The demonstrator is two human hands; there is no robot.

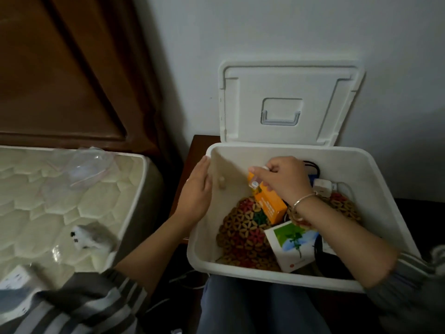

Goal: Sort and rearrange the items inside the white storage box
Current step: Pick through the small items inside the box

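Observation:
The white storage box [375, 189] stands open before me, its lid [289, 102] leaning back against the wall. My left hand [196, 189] rests flat on the outside of the box's left wall. Inside the box, my right hand [284, 177] pinches a small white-capped vial [255, 182] just above an orange carton [271, 203]. Under them lies a woven mat of brown, red and green beads [240, 235]. A white box with a green plant picture [291, 244] sits near the front. A white charger [321, 186] and dark cables lie at the back right.
A quilted mattress [48, 201] lies to the left with a clear plastic bag [86, 167], a small grey-white plush toy [86, 237] and a white packet [14, 278] on it. A wooden headboard [60, 68] rises behind. The box rests on a dark wooden stand [192, 165], against my knees.

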